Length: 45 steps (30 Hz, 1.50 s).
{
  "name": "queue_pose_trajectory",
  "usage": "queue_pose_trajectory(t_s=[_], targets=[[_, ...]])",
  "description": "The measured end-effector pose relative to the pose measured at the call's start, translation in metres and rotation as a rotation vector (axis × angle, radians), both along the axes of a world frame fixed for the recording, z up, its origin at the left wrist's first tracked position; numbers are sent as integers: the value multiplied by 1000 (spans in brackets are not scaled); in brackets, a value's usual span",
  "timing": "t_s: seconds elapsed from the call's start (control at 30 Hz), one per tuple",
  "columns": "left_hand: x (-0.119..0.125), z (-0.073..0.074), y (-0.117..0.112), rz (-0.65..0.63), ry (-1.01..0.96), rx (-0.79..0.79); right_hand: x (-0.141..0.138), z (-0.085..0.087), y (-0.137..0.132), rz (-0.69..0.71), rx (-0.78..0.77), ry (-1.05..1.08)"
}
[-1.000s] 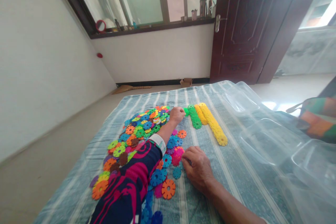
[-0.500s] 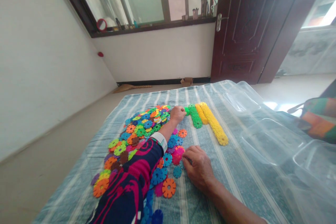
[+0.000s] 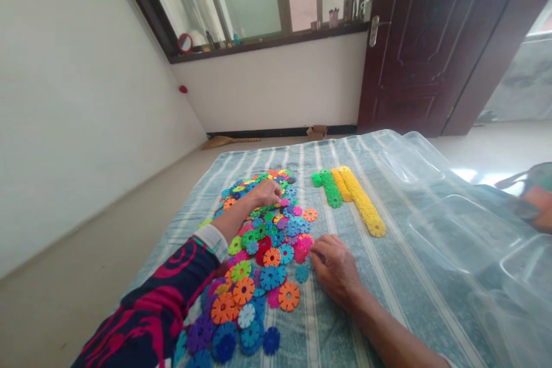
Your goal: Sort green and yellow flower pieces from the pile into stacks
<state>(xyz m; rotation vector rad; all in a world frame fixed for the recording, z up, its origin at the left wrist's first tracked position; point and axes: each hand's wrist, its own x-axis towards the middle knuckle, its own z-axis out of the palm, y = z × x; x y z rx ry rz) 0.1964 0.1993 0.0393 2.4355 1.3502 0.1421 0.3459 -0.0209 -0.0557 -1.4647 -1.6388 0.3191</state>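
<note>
My left hand (image 3: 266,192) reaches over the far part of a pile of notched plastic discs (image 3: 271,257) in many colours. Its fingers are bent down and drawn together among the discs; whatever lies between them is hidden. Lower right, my right hand (image 3: 335,269) rests on the cloth at the pile's edge, fingers curled, by some pink discs (image 3: 303,248). I cannot see what is under those fingers. Beyond it lie overlapping rows of sorted discs: a long yellow row (image 3: 362,204), a shorter orange-yellow row (image 3: 341,186), a green row (image 3: 331,190) and a small bright green group (image 3: 317,180).
A striped blue-green cloth (image 3: 388,276) covers the surface. Clear plastic boxes (image 3: 463,236) stand along its right side. Behind are a window ledge (image 3: 267,43) with small items, a dark red door (image 3: 426,46) and a broom (image 3: 219,141) on the floor.
My left hand has drawn back from the bright green group to the pile, moving left and nearer. My right hand stays at the pile's edge. The whole view has shifted slightly.
</note>
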Motion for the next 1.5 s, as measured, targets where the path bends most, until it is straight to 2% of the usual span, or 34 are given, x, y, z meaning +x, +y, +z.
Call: queue_pose_trajectory(t_s=[0.1, 0.2, 0.53, 0.7, 1.03, 1.13, 1.23, 1.37, 1.5], targets=[[-21, 3, -10, -4, 128, 41, 0, -2, 0, -1, 6, -9], [-32, 1, -19, 0, 251, 67, 1, -3, 0, 8, 10, -7], [-32, -1, -30, -61, 409, 37, 1, -1, 0, 17, -4, 12], [-32, -1, -26, -41, 345, -34, 0, 0, 0, 9, -12, 22], [-39, -6, -14, -2, 61, -157, -1, 1, 0, -2, -2, 20], [-28, -6, -8, -12, -58, -139, -2, 2, 0, -1, -1, 23], [-4, -12, -4, 7, -203, -50, -2, 2, 0, 3, -2, 26], [39, -28, 0, 93, -358, 68, -2, 1, 1, 0, 3, 13], [79, -46, 6, 139, -374, 110, -2, 1, 1, -11, 12, 23]])
